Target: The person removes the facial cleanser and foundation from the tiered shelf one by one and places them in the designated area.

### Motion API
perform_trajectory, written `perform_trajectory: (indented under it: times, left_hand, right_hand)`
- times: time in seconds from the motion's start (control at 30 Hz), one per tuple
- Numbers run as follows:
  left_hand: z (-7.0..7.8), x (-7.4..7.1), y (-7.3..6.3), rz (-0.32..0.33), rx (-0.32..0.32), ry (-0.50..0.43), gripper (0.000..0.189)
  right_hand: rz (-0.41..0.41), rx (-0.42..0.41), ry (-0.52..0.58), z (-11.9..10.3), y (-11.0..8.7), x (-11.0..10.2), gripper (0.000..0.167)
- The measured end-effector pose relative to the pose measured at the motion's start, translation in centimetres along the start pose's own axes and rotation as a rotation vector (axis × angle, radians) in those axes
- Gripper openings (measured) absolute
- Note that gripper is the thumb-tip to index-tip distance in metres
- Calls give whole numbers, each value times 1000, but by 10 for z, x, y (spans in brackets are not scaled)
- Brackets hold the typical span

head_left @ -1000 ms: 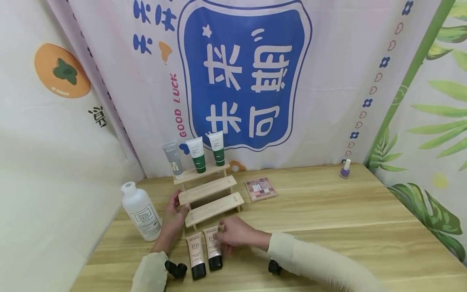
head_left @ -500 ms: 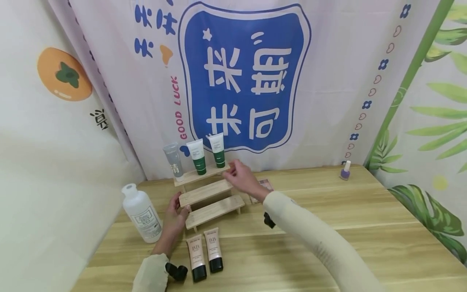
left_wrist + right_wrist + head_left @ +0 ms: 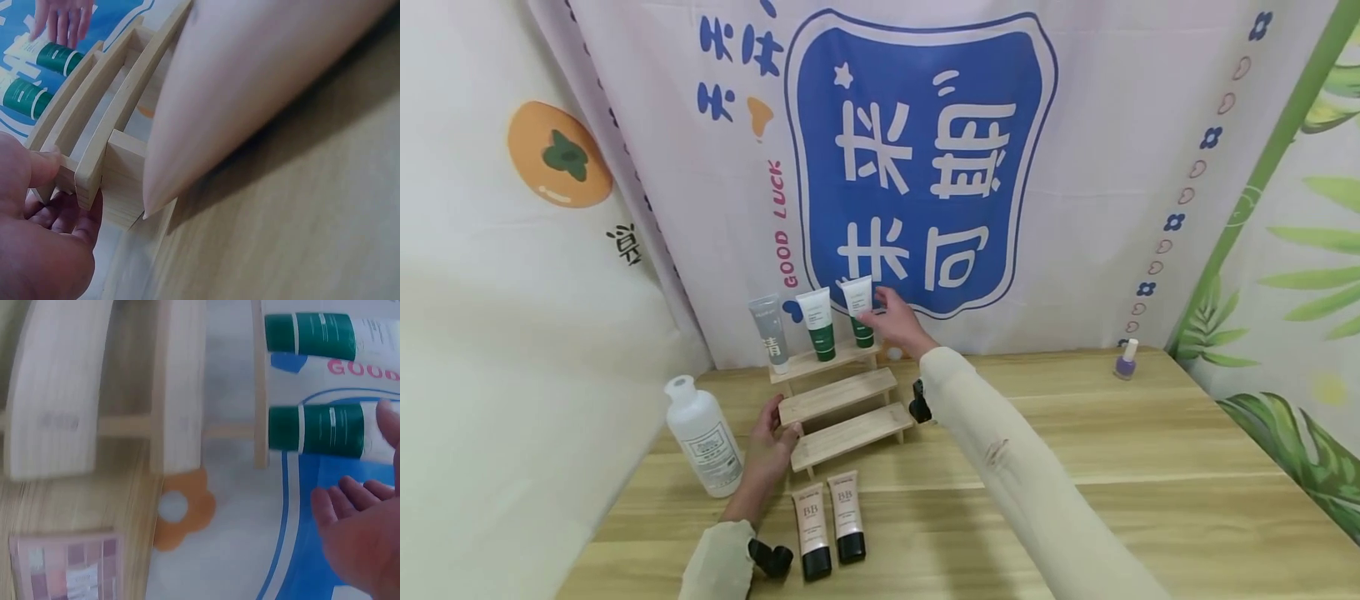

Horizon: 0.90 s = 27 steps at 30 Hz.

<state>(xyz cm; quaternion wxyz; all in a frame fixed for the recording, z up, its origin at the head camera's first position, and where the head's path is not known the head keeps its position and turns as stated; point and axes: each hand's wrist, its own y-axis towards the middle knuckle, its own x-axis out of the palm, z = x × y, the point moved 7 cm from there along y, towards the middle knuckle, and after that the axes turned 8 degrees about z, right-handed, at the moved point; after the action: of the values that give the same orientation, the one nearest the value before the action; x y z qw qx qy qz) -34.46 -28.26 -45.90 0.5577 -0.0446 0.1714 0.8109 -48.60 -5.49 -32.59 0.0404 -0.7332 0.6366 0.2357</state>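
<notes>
In the head view a three-tier wooden display stand point(image 3: 838, 395) stands on the table. My left hand point(image 3: 767, 454) grips its left side; thumb and fingers wrap the tier ends in the left wrist view. On the top tier stand a grey tube point(image 3: 767, 329) and two white-and-green tubes, a middle one point(image 3: 817, 325) and a right one point(image 3: 859, 304). My right hand point(image 3: 898, 321) is at the right tube. In the right wrist view its thumb overlaps the tube's white part, while the loosely bent fingers point(image 3: 340, 503) lie apart from it.
Two BB cream tubes point(image 3: 812, 529) lie before the stand. A white bottle point(image 3: 703, 437) stands left, purple nail polish point(image 3: 1126, 362) far right. An eyeshadow palette point(image 3: 69, 569) shows in the right wrist view; my sleeve point(image 3: 1000, 450) hides it from the head view. A printed cloth point(image 3: 1090, 167) hangs behind.
My right hand has left the BB cream tubes, passed the stand's top right end, and risen to the right white-and-green tube. My left hand has stayed on the stand.
</notes>
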Motion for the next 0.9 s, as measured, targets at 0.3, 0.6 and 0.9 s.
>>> perform_trajectory:
  times: [0.3,0.6,0.9]
  left_hand:
    - [3,3,0,-13,-6,-16,66]
    - [0,5,0,-4,-14,-23,66]
    - [-3,1,0,13,-47,-31,65]
  right_hand:
    - [61,22,-29,2,4,6,57]
    - [127,-11,-34,4,0,4,36]
    - [55,-89,75,9,-63,1,35]
